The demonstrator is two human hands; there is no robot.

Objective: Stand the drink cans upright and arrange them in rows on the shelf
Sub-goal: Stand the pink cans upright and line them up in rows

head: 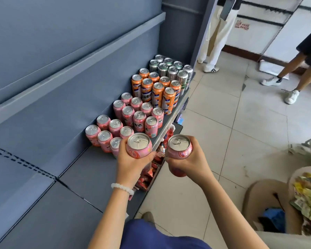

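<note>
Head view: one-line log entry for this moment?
left hand: grips pink can | right hand: grips second pink can | both upright, above shelf front edge

My left hand grips 1 upright pink can above the shelf, just beside the standing pink cans. My right hand holds a second pink can past the shelf's edge, over the floor. Orange cans and green cans stand in rows farther along.

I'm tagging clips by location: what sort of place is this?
Probably a small shop: a grey metal display shelf stocked with grouped pink, orange and green-silver drink cans, packaged snacks on the shelf below, and a tiled floor.
</note>
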